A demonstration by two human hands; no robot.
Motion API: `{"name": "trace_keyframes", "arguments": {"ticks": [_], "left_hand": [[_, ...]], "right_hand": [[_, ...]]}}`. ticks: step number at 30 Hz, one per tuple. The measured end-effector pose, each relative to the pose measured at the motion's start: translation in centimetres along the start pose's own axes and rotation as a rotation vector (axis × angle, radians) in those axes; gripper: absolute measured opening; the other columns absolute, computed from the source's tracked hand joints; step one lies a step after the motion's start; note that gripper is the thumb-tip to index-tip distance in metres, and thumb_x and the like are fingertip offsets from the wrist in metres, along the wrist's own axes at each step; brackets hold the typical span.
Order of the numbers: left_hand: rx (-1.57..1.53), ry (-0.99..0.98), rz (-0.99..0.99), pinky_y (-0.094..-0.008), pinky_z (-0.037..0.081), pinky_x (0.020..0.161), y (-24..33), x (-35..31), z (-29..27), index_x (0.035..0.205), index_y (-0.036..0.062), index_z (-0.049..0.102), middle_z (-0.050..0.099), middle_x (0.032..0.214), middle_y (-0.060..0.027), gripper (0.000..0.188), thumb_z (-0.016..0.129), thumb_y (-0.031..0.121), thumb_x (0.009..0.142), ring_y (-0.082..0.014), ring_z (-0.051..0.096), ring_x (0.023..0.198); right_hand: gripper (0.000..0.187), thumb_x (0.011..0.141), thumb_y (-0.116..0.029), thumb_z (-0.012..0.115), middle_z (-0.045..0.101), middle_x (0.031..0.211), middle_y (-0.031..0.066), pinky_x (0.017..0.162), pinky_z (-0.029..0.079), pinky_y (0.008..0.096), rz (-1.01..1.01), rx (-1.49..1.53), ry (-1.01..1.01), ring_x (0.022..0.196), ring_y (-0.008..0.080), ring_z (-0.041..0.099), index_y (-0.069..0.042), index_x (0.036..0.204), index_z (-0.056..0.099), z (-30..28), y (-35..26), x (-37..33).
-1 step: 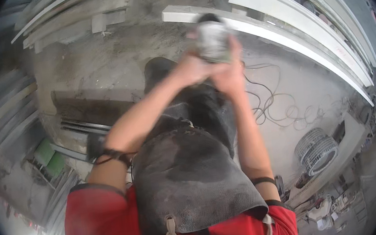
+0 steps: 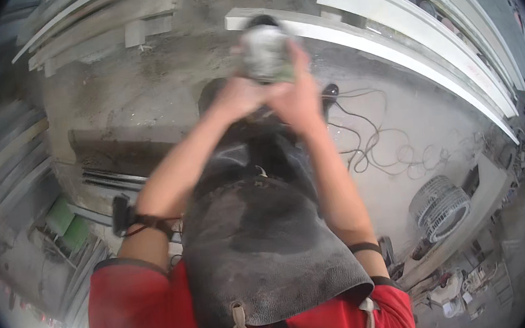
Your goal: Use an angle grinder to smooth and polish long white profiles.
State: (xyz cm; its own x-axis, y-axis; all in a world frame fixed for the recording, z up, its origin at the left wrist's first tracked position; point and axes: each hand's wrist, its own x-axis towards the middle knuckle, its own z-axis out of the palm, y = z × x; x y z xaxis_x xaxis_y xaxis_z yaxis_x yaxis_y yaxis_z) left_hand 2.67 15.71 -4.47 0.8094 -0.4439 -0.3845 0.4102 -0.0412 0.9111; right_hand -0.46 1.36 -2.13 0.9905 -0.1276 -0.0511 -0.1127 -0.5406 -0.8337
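Note:
Out in front of me, both arms stretch toward a blurred, rounded object (image 2: 266, 52), dusty grey-white with a dark far end and a greenish lower edge. My left hand (image 2: 237, 97) is closed round its left and near side. From the right, my right hand (image 2: 294, 99) grips it, fingers reaching up along that side. Motion smears its outline, so I cannot tell its kind. The two hands meet close together at its base, above my dark trousers. A dusty dark leather apron (image 2: 260, 255) covers my front.
White long bars (image 2: 392, 52) lie across the far right. Thin dark cables (image 2: 364, 146) coil on the floor to my right, near a dusty tyre (image 2: 441, 208). Long boards (image 2: 105, 30) are stacked far left; a dark beam (image 2: 124, 147) and green pieces (image 2: 67, 220) are at left.
Both hands and the grey-white object have shifted left together. A black rounded thing at the end of the cables now shows beside my right forearm. The grip looks the same.

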Motion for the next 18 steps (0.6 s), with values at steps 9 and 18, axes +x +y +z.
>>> {"name": "trace_keyframes", "arguments": {"ticks": [9,18], "left_hand": [[0.376,-0.140,-0.036,-0.0438,0.048,0.107,2.6,2.3,4.1,0.153,0.0050,0.027,0.057,0.138,-0.0259,0.109,0.086,0.048,0.073,-0.0387,0.062,0.121],[-0.161,0.105,-0.124,-0.0417,0.047,0.109,-1.1,-2.0,-3.9,0.145,0.0012,0.045,0.056,0.142,-0.0100,0.068,0.078,0.020,0.088,-0.0244,0.057,0.128]], "right_hand": [[0.070,0.094,-0.031,0.065,0.060,0.135,0.0185,0.106,0.047,0.0435,0.226,0.184,0.020,0.125,0.0305,0.060,-0.004,0.150,0.034,-3.0,0.9,-1.7],[0.087,0.073,-0.021,0.066,0.068,0.113,0.0280,0.085,0.054,0.0549,0.233,-0.001,-0.371,0.092,0.0487,0.067,-0.018,0.153,0.031,1.7,-2.9,2.3]]}}
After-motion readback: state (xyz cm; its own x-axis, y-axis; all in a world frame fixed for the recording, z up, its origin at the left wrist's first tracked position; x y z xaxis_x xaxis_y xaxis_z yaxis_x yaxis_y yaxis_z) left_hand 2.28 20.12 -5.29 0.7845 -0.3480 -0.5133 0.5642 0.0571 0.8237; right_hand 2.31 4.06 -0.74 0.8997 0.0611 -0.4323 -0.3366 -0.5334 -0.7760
